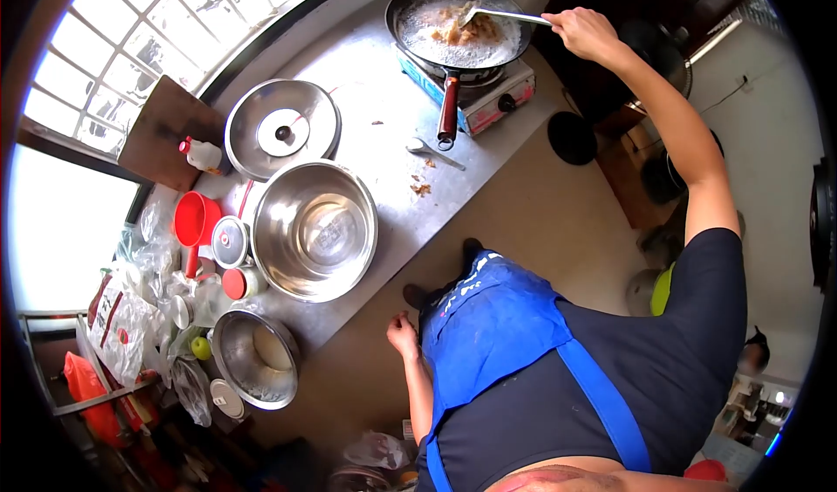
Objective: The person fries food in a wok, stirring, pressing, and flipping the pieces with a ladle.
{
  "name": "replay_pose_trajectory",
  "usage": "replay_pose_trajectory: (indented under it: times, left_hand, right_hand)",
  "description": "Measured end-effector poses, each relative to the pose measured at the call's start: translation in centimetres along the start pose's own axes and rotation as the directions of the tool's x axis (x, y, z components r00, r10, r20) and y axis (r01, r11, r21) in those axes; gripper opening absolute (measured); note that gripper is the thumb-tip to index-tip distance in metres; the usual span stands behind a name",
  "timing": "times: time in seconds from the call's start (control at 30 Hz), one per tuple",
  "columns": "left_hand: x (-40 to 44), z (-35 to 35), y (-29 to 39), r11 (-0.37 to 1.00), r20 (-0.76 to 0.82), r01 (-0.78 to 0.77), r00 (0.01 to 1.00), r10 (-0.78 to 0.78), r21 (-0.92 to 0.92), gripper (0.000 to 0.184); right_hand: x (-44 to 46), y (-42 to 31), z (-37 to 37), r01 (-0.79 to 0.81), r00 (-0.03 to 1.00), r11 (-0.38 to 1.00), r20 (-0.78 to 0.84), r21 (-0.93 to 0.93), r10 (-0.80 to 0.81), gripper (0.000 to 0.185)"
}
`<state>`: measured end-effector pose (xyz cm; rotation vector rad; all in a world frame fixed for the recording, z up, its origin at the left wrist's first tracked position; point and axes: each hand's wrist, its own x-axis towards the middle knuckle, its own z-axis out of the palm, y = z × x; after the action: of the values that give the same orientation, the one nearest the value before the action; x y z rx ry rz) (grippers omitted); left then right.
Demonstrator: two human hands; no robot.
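Observation:
My right hand is closed around the handle of a metal spatula, with the arm stretched far out. The spatula's head rests among brown pieces of food in a dark wok. Pale, foamy liquid bubbles around the food. The wok sits on a portable gas stove, its brown wooden handle pointing toward me. Low beside the blue apron hangs my left hand, fingers curled in, with nothing visible in them. It is off the counter, away from the wok.
On the metal counter lie a spoon and brown crumbs. Leftward stand a large steel bowl, a lidded pot, a red dipper and a smaller bowl. Plastic bags crowd the window side.

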<state>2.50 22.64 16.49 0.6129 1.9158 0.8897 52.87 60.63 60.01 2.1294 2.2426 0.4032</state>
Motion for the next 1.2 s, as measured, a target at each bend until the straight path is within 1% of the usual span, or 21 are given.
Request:
replay_pose_trajectory:
  times: [0.03,0.07,0.17,0.23,0.3,0.37,0.4,0.47,0.53,0.63,0.73,0.8,0.83,0.97,1.03,1.13,1.2]
  left_hand:
    - [0.4,0.2,-0.3,0.998,0.019,-0.060,0.998,0.059,0.017,0.024]
    - [0.7,0.2,-0.7,0.998,0.024,-0.063,0.998,0.062,0.022,0.024]
    - [0.8,0.5,0.5,0.992,0.052,-0.097,0.994,0.093,0.075,0.024]
    - [1.4,0.5,1.1,0.999,0.080,-0.041,0.996,0.041,-0.011,0.025]
    - [1.9,0.3,1.9,0.999,0.096,-0.042,0.994,0.043,-0.015,0.025]
    - [2.2,0.1,2.9,1.000,0.106,-0.025,0.994,0.027,-0.016,0.024]
    - [2.3,0.1,3.2,0.999,0.110,-0.027,0.993,0.029,-0.018,0.024]
    - [2.6,0.3,4.0,0.998,0.096,-0.045,0.994,0.050,-0.047,0.023]
    - [3.2,0.3,3.8,0.998,0.117,-0.040,0.992,0.045,-0.044,0.021]
    - [3.9,0.8,3.9,0.998,0.158,-0.009,0.987,0.019,-0.066,0.020]
    - [3.7,0.8,3.8,0.998,0.150,0.018,0.989,-0.009,-0.059,0.019]
    - [3.4,0.8,3.6,0.998,0.113,0.003,0.994,0.004,-0.055,0.019]
    - [3.2,0.9,3.5,0.998,0.109,0.007,0.994,0.000,-0.060,0.019]
    - [2.6,0.9,2.5,0.998,0.120,0.002,0.993,0.005,-0.063,0.020]
    - [2.3,0.9,2.3,0.998,0.115,0.006,0.993,0.001,-0.060,0.020]
    - [1.9,0.8,2.4,0.996,0.123,0.023,0.992,-0.012,-0.088,0.020]
    - [1.8,0.6,2.5,0.995,0.127,0.069,0.990,-0.059,-0.077,0.020]
  right_hand:
    - [-0.7,0.3,-0.2,0.013,1.000,1.000,-0.018,-0.025,-0.013,0.031]
    - [-1.3,0.5,-0.4,0.025,0.999,0.998,-0.035,-0.051,-0.027,0.031]
    - [-3.5,0.8,-1.6,0.013,1.000,0.999,-0.025,-0.041,-0.014,0.031]
    - [-4.9,0.8,-2.2,-0.024,1.000,0.999,-0.012,-0.037,0.023,0.031]
    - [-6.2,0.8,-2.6,-0.052,0.999,0.998,0.000,-0.033,0.052,0.031]
    - [-7.3,1.0,-3.0,-0.105,0.994,0.994,0.046,0.020,0.104,0.031]
    - [-7.6,0.9,-3.3,-0.107,0.993,0.994,0.044,0.015,0.107,0.031]
    - [-8.4,1.1,-3.8,-0.149,0.987,0.986,0.078,0.074,0.143,0.031]
    - [-8.7,1.1,-4.4,-0.164,0.985,0.983,0.071,0.078,0.158,0.031]
    - [-9.2,1.4,-5.5,-0.172,0.981,0.983,0.105,0.072,0.164,0.030]
    - [-9.0,1.4,-5.8,-0.163,0.977,0.984,0.149,0.078,0.150,0.029]
    - [-8.9,1.1,-6.3,-0.203,0.953,0.972,0.252,0.115,0.169,0.028]
    - [-8.8,0.9,-6.5,-0.237,0.942,0.965,0.268,0.114,0.199,0.028]
    - [-7.7,1.2,-4.9,-0.221,0.947,0.960,0.273,0.171,0.170,0.028]
    - [-6.9,1.0,-3.8,-0.215,0.940,0.945,0.314,0.247,0.132,0.029]
    - [-5.9,0.2,-1.6,-0.185,0.949,0.938,0.302,0.292,0.093,0.030]
    - [-5.5,0.4,0.7,-0.186,0.954,0.917,0.289,0.354,0.082,0.032]
